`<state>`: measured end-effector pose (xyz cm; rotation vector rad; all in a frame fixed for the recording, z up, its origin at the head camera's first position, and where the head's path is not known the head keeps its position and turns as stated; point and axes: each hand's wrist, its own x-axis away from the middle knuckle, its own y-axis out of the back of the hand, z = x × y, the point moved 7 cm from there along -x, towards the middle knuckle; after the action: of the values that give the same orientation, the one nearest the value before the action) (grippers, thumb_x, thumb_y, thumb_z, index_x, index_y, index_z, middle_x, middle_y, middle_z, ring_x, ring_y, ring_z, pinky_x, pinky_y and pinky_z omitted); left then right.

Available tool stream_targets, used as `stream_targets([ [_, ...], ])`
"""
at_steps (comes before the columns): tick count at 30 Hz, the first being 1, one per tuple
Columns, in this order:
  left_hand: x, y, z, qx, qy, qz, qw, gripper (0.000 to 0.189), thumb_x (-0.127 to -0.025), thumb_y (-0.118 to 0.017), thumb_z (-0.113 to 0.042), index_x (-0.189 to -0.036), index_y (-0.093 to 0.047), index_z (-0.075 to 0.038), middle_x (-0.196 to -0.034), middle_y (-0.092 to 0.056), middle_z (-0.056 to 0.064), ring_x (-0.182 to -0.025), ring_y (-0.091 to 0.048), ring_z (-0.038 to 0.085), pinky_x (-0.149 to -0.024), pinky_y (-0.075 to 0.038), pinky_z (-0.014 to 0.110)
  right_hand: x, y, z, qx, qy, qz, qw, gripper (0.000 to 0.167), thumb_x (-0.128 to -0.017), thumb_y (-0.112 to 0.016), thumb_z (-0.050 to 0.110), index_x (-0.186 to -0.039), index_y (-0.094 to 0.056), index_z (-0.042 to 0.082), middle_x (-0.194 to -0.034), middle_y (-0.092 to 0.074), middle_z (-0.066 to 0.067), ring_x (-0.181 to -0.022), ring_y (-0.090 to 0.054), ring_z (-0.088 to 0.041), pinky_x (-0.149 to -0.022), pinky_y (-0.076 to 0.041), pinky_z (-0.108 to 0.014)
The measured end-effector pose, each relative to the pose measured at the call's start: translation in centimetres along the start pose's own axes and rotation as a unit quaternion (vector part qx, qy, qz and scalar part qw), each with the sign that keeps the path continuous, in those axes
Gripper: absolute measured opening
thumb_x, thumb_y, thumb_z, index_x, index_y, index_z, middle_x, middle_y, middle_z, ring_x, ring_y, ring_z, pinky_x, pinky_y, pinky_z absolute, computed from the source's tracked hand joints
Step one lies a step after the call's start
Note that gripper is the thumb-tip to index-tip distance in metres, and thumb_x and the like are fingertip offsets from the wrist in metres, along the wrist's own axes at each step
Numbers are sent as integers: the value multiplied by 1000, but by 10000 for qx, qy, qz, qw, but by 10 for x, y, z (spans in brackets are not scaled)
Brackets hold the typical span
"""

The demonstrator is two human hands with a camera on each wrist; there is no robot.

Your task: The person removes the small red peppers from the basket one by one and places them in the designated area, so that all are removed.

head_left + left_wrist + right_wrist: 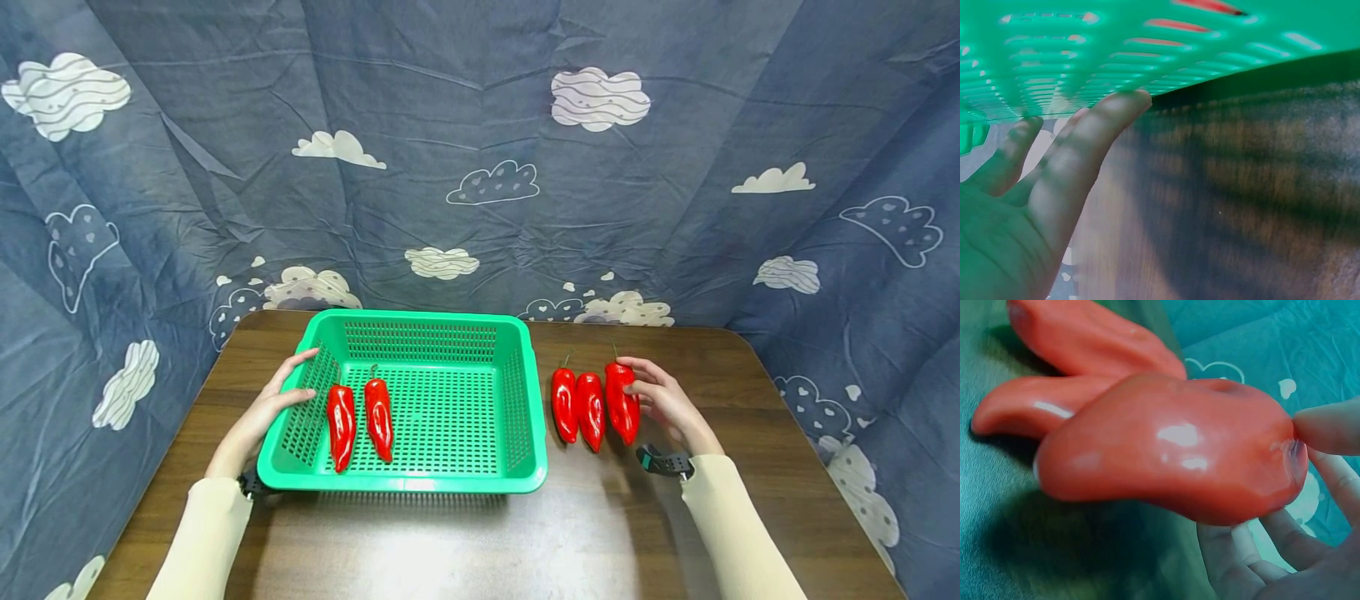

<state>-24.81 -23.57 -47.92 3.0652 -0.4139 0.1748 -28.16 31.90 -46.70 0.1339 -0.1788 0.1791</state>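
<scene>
While your right grip pinches a pepper near its stem end, your left grip lies at the left rim of the basket. On the right, thumb and fingertips stand only the pepper's width apart; whether it is clear of the surface, you cannot tell. On the left, digits spread and fairly straight, clenched on nothing; from the left wrist, one tip meets the slotted wall, red showing through the slots higher up.

Surface: brown wood grain, with bright glare toward your near side and rounded far corners. Behind it and down both sides, a dark blue curtain, creased, printed with pale clouds, some solid, some only outlined. Your cream sleeves come in from the near edge, with a dark band at the right wrist.

Count: one basket, green; five peppers, all red and glossy. Two lie inside the basket, toward its left, side by side and apart. Three are right of it in a row: your pinched one outermost, the other two between it and the basket.
</scene>
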Motion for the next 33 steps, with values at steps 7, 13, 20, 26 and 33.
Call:
stream_targets([
  [7,1,0,1,5,28,-10,10000,61,-98,-48,-13,-151,-20,-25,-151,-7,13,-107,-49,35,-82,-49,43,-2,4,-12,59,-115,-91,9999,40,-95,-49,4,-134,-46,7,-109,-54,-1,-81,-59,-12,-73,-50,-29],
  [13,0,1,2,-20,33,-8,10000,61,-98,-48,-12,-152,-20,-25,-152,-7,13,-110,-48,36,-82,-48,44,-4,5,-20,267,-201,-174,9993,42,-95,-48,5,-137,-43,4,-114,-53,-5,-82,-58,-13,-74,-50,-31],
  [20,-1,0,3,185,80,43,9998,61,-99,-47,-12,-152,-19,-26,-150,-13,17,-110,-48,37,-81,-49,48,-10,6,-31,375,-302,-264,9985,49,-94,-49,4,-140,-35,-3,-113,-52,-6,-79,-59,-12,-72,-50,-32],
  [26,-1,0,3,107,39,17,9999,62,-98,-48,-12,-151,-20,-26,-150,-12,16,-110,-47,36,-81,-49,46,-14,7,-38,411,-363,-356,9979,48,-93,-48,1,-140,-35,-3,-108,-52,-6,-74,-56,-11,-67,-50,-30],
  [33,-2,1,2,-32,1,-7,10000,61,-98,-47,-12,-151,-20,-24,-151,-9,14,-109,-47,35,-81,-49,44,-16,5,-37,764,-369,-372,9957,49,-93,-47,2,-140,-37,-4,-123,-45,-25,-80,-54,-13,-68,-50,-29],
])
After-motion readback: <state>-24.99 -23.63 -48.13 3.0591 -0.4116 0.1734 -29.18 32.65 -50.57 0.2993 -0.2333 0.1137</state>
